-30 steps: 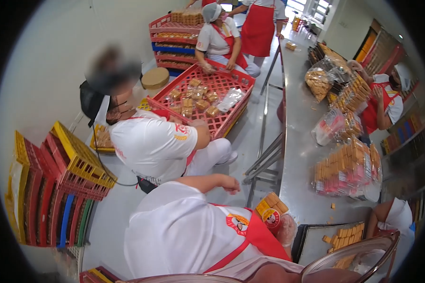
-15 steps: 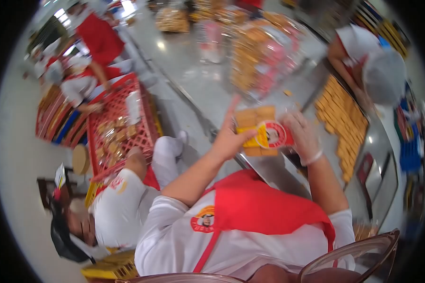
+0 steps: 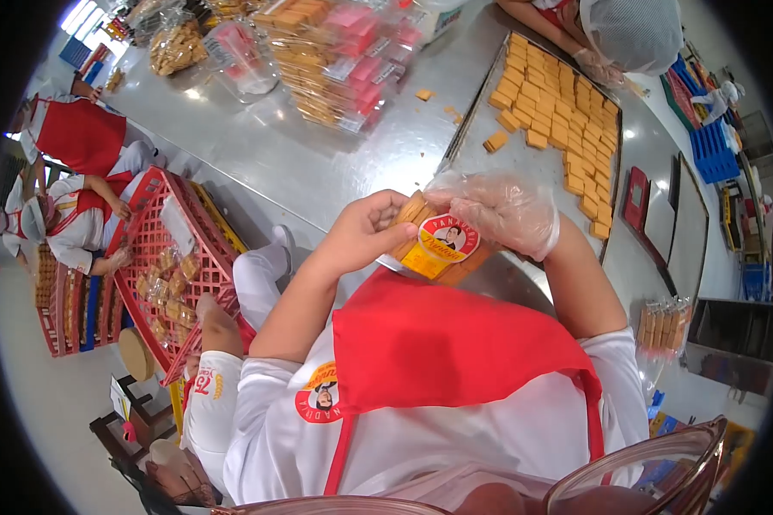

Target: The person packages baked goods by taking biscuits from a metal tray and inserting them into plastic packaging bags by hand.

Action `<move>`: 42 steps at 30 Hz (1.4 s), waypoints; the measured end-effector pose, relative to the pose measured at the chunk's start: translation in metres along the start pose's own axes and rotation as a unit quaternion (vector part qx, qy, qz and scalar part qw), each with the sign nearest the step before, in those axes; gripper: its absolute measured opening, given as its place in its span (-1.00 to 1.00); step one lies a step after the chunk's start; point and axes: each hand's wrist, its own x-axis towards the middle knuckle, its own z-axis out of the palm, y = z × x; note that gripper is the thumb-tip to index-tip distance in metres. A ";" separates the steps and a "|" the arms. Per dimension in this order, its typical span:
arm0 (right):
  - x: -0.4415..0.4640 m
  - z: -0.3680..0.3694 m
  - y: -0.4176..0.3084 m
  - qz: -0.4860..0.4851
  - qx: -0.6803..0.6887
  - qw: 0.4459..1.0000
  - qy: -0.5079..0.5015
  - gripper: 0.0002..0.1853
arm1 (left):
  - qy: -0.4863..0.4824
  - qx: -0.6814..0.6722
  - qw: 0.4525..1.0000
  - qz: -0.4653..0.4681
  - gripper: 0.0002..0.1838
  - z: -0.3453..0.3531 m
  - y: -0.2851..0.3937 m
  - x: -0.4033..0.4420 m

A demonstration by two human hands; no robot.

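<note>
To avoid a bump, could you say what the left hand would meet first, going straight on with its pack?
The left hand would probably meet the gloved right hand, at the other side of the pack, though depth is unclear.

Bright, even indoor light fills the room, with whitish glare at the upper left of the frame and highlights glinting off the metal counter (image 3: 339,159) and clear plastic wrapping at top center. Shadows are soft. A dark circular border rings the wide, bowed view; the center is fairly sharp, the outer edges smeared and softer.
</note>
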 end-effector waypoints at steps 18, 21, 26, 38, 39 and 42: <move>-0.004 0.034 0.017 -0.025 -0.034 0.996 -0.082 -0.63 | 0.114 0.201 0.972 0.044 -0.74 -0.004 -0.036 -0.024; -0.009 0.028 0.004 0.027 -0.066 0.987 -0.147 -0.58 | 0.128 0.232 0.958 0.111 -0.76 -0.004 -0.039 -0.026; -0.020 0.021 0.012 -0.019 -0.019 0.986 -0.167 -0.62 | 0.074 0.134 0.988 0.030 -0.76 -0.002 -0.030 -0.036; 0.014 -0.049 0.097 0.031 -0.337 0.938 0.069 -0.91 | 0.071 0.043 0.995 0.049 -0.71 -0.026 -0.015 -0.058; 0.013 -0.044 0.094 0.058 -0.333 0.939 0.070 -0.91 | 0.078 0.043 0.995 0.050 -0.70 -0.028 -0.017 -0.061; 0.012 -0.036 0.085 0.125 -0.306 0.942 0.066 -0.92 | 0.120 0.043 0.989 0.077 -0.69 -0.036 -0.019 -0.068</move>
